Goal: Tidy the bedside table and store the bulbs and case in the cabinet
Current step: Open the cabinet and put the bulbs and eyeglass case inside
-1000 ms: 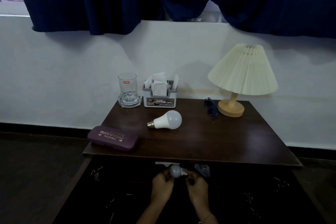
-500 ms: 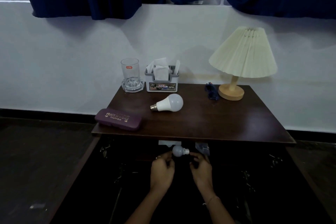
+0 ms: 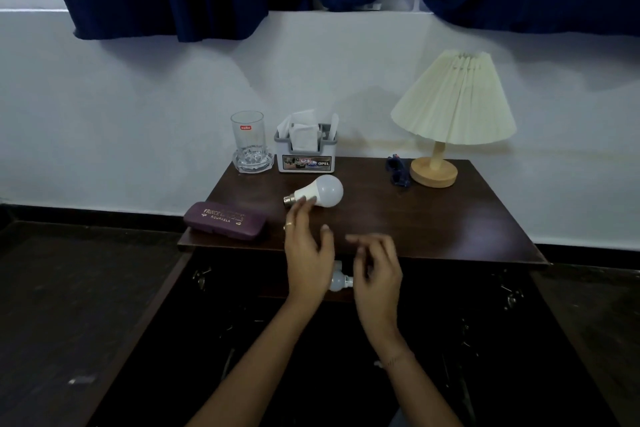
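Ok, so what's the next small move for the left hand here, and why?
Probably curl the fingers of the left hand round the large bulb and lift it. That hand is open, fingertips at the bulb's neck. The bulb lies on the table, and the small bulb sits in the cabinet below. The case can follow.

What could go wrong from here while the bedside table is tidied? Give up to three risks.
1. The LED bulb lies on its side; the left hand is just at its neck, so a nudge before the grip closes might roll it across the table.
2. The spectacle case sits by the front left edge; a passing arm could knock it off.
3. The small bulb in the cabinet appears close under the right hand and could get bumped.
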Motion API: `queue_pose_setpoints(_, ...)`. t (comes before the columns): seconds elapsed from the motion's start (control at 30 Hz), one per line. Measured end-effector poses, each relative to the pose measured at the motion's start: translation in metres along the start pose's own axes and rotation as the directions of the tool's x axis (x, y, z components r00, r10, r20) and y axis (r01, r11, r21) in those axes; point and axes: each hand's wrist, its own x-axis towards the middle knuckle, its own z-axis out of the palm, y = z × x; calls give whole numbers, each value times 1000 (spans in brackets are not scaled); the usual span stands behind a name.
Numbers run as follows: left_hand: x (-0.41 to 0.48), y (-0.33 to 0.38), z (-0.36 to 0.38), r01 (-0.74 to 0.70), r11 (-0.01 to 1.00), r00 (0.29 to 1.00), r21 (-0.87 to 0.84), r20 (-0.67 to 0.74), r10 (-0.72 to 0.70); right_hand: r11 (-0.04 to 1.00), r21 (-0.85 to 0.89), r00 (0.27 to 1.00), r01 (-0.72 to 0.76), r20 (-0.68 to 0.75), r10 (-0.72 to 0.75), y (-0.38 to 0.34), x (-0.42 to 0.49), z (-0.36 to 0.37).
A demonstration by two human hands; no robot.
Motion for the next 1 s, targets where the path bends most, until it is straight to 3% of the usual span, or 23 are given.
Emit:
queue_pose_setpoints(0.1,32,-3,11,160,985,983,64,80,-165,999,4,999,-41,26,41,-2,46,18)
queue_pose_setpoints(0.23,54,-21,18,254,956,950,148,147,-275,965,-70,916,-252,306,261,20,77,43)
queue_pose_setpoints(0.33,58,-32,22,253,949,949,189,141,-281,976,-148,870,-157,448,208,35,81,55)
queue_pose_setpoints(0.43,58,-37,24,267,940,945,211,134,-298,975,-187,841,-124,502,203,42,84,59)
queue_pose_setpoints(0.57,58,-36,20,250,953,953,171,128,-273,980,-159,859,-123,478,185,42,86,56)
queue_pose_setpoints(0.77,37,-31,3,253,967,967,36,35,-254,957,103,922,-271,314,227,30,68,42)
queue_pose_setpoints(1.0,-16,-21,-24,216,972,975,-94,-27,-219,972,131,966,-194,200,166,4,25,14)
